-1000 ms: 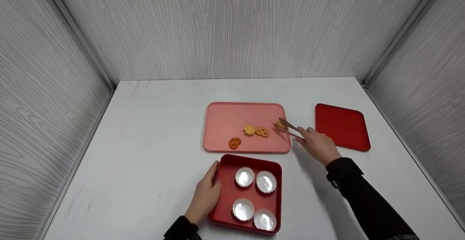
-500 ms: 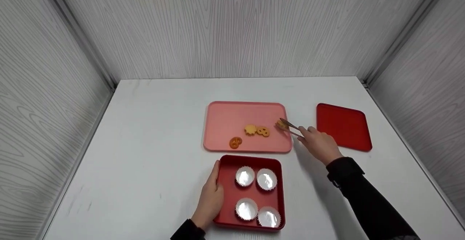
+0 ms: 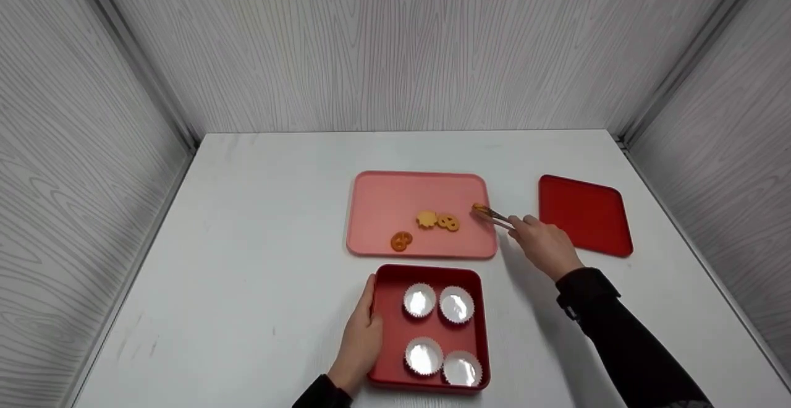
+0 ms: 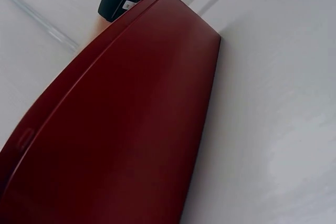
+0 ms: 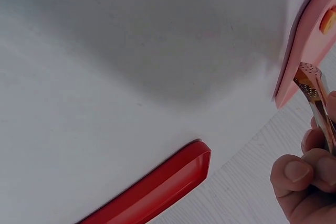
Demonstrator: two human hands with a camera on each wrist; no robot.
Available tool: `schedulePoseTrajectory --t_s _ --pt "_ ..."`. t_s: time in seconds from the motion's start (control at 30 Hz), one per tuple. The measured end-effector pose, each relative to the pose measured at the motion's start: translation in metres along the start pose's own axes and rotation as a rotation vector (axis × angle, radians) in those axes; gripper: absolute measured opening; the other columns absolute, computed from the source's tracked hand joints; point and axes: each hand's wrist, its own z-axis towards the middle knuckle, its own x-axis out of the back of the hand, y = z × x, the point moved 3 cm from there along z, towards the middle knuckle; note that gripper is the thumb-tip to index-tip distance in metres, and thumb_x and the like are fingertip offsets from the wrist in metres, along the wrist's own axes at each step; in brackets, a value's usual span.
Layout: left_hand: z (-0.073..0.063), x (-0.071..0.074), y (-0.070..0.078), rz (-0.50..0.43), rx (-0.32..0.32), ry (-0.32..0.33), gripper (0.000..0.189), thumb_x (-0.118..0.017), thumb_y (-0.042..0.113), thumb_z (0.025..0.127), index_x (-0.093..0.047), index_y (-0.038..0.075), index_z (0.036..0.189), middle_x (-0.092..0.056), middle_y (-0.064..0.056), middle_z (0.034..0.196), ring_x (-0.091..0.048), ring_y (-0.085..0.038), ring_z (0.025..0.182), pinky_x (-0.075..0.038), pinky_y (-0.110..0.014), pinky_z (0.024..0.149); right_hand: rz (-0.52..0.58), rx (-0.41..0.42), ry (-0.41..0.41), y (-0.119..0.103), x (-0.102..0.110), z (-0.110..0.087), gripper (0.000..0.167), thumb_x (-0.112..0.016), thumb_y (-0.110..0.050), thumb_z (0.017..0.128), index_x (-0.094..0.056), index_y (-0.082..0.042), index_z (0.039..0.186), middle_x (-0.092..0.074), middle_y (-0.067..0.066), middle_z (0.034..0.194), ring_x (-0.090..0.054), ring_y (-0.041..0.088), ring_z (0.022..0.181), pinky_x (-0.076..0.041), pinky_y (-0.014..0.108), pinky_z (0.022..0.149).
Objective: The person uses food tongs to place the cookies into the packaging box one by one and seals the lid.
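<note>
My right hand holds metal tongs with perforated tips. The tips are together on a small yellow-orange cookie at the right end of the pink tray, and they partly hide it. On that tray lie a flower-shaped cookie, a pretzel-shaped cookie beside it, and a browner pretzel near the front edge. My left hand grips the left wall of a deep red box; its fingertips are hidden. Several white paper cups stand inside the box.
A smaller red tray lies to the right, beyond my right hand. Grey wood-grain panels enclose the white table at the back and both sides. The pink tray is just behind the box.
The tongs' tips have come together around the cookie at the tray's right end. My left hand and the box have shifted slightly to the right, and the box has turned a little.
</note>
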Motion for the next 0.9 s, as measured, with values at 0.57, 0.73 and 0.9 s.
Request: schedulePoseTrajectory --t_s 0.57,0.73,0.9 --pt "0.000 -0.002 -0.003 0.011 0.013 0.010 0.061 -0.035 0.001 0.107 -0.018 0.009 0.165 -0.021 -0.011 0.169 -0.015 -0.029 0.156 -0.016 -0.052 0.126 0.095 0.061 0.162 -0.026 0.037 -0.034 0.040 -0.081 -0.007 0.087 -0.071 -0.009 0.126 -0.059 0.004 0.080 -0.040 0.010 0.055 -0.047 0.024 0.049" --pt "-0.001 -0.001 -0.003 0.026 0.003 0.029 0.060 -0.035 0.001 0.107 -0.020 0.009 0.164 -0.023 -0.012 0.168 -0.017 -0.031 0.155 -0.018 -0.052 0.126 0.110 0.181 0.228 -0.042 0.055 -0.047 0.050 -0.086 0.000 0.079 -0.071 -0.007 0.127 -0.057 0.001 0.079 -0.037 0.004 0.056 -0.042 0.017 0.049" --pt "0.000 -0.002 -0.002 0.020 -0.015 0.041 0.059 -0.035 0.002 0.107 -0.020 0.010 0.164 -0.024 -0.011 0.168 -0.018 -0.030 0.155 -0.019 -0.051 0.126 0.128 0.309 0.250 -0.057 0.072 -0.056 0.057 -0.088 0.003 0.073 -0.071 -0.007 0.127 -0.058 -0.001 0.081 -0.042 0.002 0.056 -0.042 0.014 0.050"
